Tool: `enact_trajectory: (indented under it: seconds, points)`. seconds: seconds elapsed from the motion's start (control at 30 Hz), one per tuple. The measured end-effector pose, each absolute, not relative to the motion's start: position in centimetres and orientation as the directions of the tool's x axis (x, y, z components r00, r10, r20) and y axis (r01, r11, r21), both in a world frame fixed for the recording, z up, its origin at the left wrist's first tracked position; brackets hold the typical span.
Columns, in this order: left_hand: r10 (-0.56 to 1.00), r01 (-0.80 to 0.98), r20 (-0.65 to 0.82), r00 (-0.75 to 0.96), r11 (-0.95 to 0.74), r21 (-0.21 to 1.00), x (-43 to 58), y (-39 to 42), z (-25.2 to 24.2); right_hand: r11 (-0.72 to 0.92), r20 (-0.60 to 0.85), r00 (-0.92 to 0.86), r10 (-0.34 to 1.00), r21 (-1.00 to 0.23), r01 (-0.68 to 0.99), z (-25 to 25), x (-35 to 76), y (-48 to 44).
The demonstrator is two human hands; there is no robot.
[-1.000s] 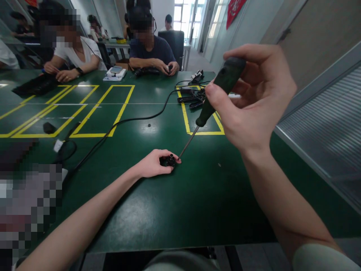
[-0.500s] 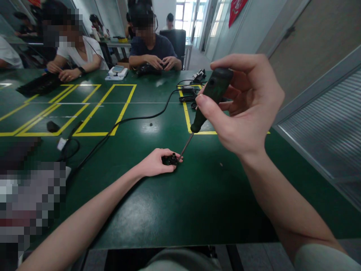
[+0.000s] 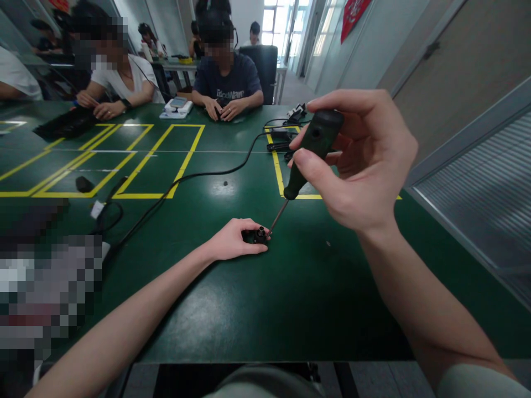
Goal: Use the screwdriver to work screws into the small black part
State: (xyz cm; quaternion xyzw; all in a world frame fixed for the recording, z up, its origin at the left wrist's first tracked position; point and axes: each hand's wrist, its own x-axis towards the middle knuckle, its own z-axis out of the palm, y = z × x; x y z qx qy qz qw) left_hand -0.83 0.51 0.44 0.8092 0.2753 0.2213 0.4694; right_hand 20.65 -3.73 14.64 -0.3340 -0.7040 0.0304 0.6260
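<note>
On the green table, my left hand (image 3: 236, 240) is closed round a small black part (image 3: 258, 236) with a short round metal-rimmed stub standing up from it. The fingers and thumb cover much of this part, so its exact kind does not show. Above and to the right, my right hand (image 3: 360, 160) grips a screwdriver (image 3: 314, 145) by its dark handle, thumb and fingers around it. The screwdriver slants down to the left, and its thin shaft reaches the right side of the black part. Whether the tip sits in a screw is too small to tell.
A black cable (image 3: 207, 174) crosses the green table (image 3: 265, 309) to adapters (image 3: 282, 135) inside yellow tape (image 3: 279, 177) at the back. At left lie a small dark block (image 3: 84, 184) and a coiled cable (image 3: 111, 216). Two co-workers (image 3: 228, 77) handle items across the table.
The black part sits slightly differently in my left hand, its stub tilted more, with the thumb farther along its near side. The screwdriver stays at it. The co-worker opposite has shifted their hands.
</note>
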Motion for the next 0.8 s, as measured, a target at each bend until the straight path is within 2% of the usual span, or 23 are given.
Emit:
enact_trajectory:
  seconds: [0.13,0.27,0.47,0.6,0.8]
  points:
    - [0.623,0.242,0.121,0.773,-0.466,0.851,-0.8,0.5,0.5,0.846,0.922,-0.001,0.388,-0.356,0.397,14.6,21.0,-3.3]
    - [0.601,0.223,0.186,0.777,-0.539,0.812,-0.8,0.4,0.4,0.847,0.936,0.055,0.347,-0.339,0.409,14.6,20.8,-3.0]
    - [0.605,0.342,0.274,0.748,-0.704,0.622,-0.9,0.1,0.3,0.833,0.937,0.079,0.34,-0.339,0.438,14.6,21.0,-2.9]
    - [0.568,0.345,0.316,0.76,-0.765,0.544,-1.3,0.2,1.0,0.833,0.938,0.085,0.337,-0.339,0.437,14.6,21.2,-2.9]
    - [0.59,0.353,0.302,0.749,-0.74,0.572,-2.0,0.5,1.2,0.845,0.935,0.059,0.348,-0.341,0.413,14.8,21.2,-3.0]
